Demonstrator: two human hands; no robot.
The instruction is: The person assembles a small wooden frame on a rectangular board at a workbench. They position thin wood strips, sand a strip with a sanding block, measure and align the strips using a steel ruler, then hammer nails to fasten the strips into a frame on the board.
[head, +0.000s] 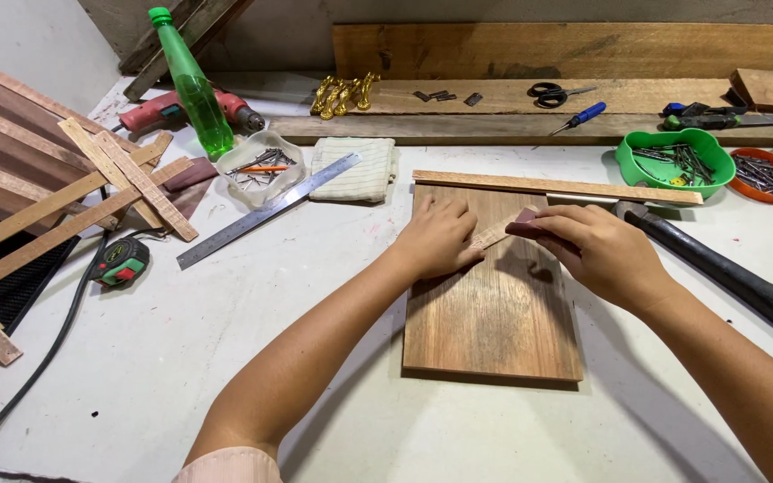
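Left hand [436, 240]: pressed flat on the wooden board [494, 313], fingertips pinning a thin wood strip [491, 235] so it cannot slide.
Right hand [597, 253]: clenched around a small dark reddish block [526, 224], set against the strip's end.
Board: one, flat on the white table [225, 358], directly under both hands.
Long slat [556, 187]: one, just beyond the board's far edge.
Steel ruler [268, 210]: one, left of the board.
Nail dishes: three, the clear tub [261, 166], green bowl [675, 161] and orange dish [765, 174], all within reach.
Hammer [717, 266]: one, right.
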